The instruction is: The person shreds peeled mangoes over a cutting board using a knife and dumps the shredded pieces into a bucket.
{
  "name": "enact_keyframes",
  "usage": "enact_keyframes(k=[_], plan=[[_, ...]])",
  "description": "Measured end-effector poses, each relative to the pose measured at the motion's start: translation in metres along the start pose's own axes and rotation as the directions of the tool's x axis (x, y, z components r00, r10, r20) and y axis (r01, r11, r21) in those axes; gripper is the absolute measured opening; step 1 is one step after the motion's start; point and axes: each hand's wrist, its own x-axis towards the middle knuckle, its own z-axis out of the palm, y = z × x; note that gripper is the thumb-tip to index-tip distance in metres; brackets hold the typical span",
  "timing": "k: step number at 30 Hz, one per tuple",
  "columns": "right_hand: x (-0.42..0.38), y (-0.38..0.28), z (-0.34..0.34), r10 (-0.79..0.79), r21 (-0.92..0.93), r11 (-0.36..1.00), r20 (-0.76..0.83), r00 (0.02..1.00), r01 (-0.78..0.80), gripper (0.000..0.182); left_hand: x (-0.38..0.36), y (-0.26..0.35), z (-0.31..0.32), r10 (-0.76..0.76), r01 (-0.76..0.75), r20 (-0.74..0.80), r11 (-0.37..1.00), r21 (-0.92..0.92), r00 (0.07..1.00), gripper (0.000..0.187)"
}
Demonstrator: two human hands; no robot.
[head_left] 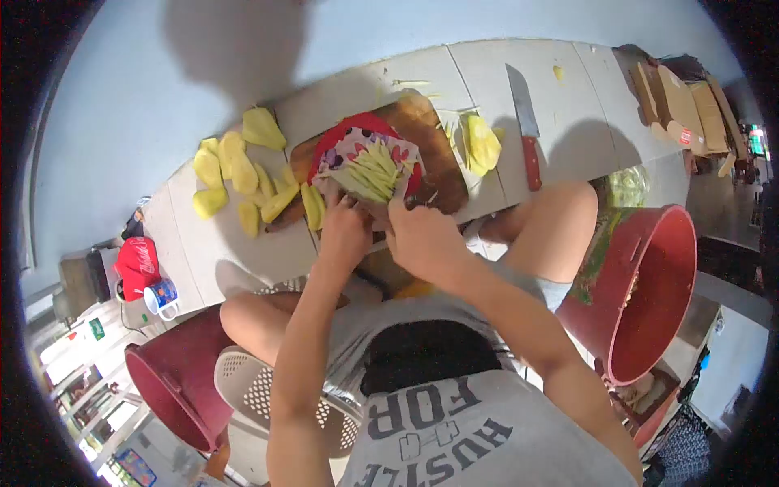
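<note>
Both hands pinch the near edge of a red-trimmed printed cloth, spread on a wooden cutting board. Pale green strips, which look like cut green mango, lie in a heap on the cloth. At its near left corner, my left hand is closed on the edge. The near right corner is between the closed fingers of my right hand. Peeled yellow-green mango pieces lie left of the board, one touching its side near my left hand. More cut pieces sit to the right.
A knife with a red handle rests on the tiled counter at right. Red buckets stand on both sides below. A mug is at the left end; cardboard boxes are at the right end.
</note>
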Motion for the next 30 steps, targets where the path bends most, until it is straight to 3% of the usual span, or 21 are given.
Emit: enact_keyframes(k=[3, 6, 8, 10, 11, 13, 14, 17, 20, 21, 23, 26, 30], plan=[[0.004, 0.017, 0.027, 0.069, 0.046, 0.997, -0.008, 0.998, -0.068, 0.029, -0.014, -0.005, 0.006, 0.003, -0.003, 0.053, 1.0, -0.005, 0.999, 0.021], [0.007, 0.013, 0.014, 0.051, 0.009, 0.999, -0.008, 0.999, -0.051, 0.029, 0.008, -0.006, -0.003, 0.063, -0.063, -0.035, 0.998, 0.011, 0.997, 0.02], [0.001, 0.003, 0.007, 0.026, 0.02, 0.999, 0.0, 1.0, -0.026, 0.03, -0.001, -0.009, 0.004, -0.05, 0.04, 0.141, 0.997, 0.071, 0.989, 0.019], [0.006, 0.013, 0.026, 0.023, 0.093, 0.996, -0.071, 0.997, -0.016, 0.028, 0.004, 0.002, -0.001, -0.044, 0.044, 0.055, 0.999, 0.002, 0.998, 0.017], [0.001, 0.015, 0.03, 0.027, 0.092, 0.996, -0.06, 0.998, -0.022, 0.028, 0.001, 0.008, -0.004, -0.041, 0.04, -0.013, 0.997, -0.066, 0.999, 0.015], [0.009, 0.012, 0.016, 0.051, 0.058, 0.997, 0.008, 0.999, -0.051, 0.032, 0.007, -0.003, 0.003, 0.005, -0.007, -0.061, 1.0, -0.017, 0.998, 0.023], [0.001, 0.005, 0.014, 0.05, 0.061, 0.997, 0.023, 0.999, -0.051, 0.032, -0.001, -0.005, 0.005, 0.052, -0.051, -0.054, 0.999, 0.019, 0.997, 0.032], [0.004, 0.0, 0.012, 0.018, -0.006, 1.0, -0.005, 1.0, -0.018, 0.033, -0.002, -0.004, 0.0, 0.054, -0.056, -0.029, 0.997, -0.054, 0.998, 0.034], [0.018, 0.022, 0.031, -0.006, 0.019, 1.0, -0.071, 0.997, 0.007, 0.033, -0.001, -0.002, -0.003, 0.017, -0.017, 0.02, 1.0, 0.006, 1.0, 0.027], [0.014, 0.01, 0.021, -0.015, 0.012, 1.0, -0.094, 0.995, 0.016, 0.03, -0.003, -0.001, -0.001, 0.048, -0.05, -0.071, 0.999, -0.021, 0.996, 0.026], [0.0, -0.005, 0.01, -0.005, 0.032, 0.999, -0.097, 0.995, 0.008, 0.026, -0.007, -0.002, 0.001, 0.006, -0.007, -0.006, 0.999, -0.045, 1.0, 0.025], [0.005, 0.027, 0.054, 0.013, 0.103, 0.995, -0.128, 0.992, 0.001, 0.025, -0.015, -0.003, 0.004, -0.043, 0.047, 0.064, 0.997, -0.066, 0.997, 0.025], [0.008, 0.02, 0.039, -0.033, 0.026, 0.999, -0.143, 0.989, 0.037, 0.027, -0.012, -0.005, -0.003, 0.036, -0.036, -0.047, 0.999, -0.003, 0.998, 0.025]])
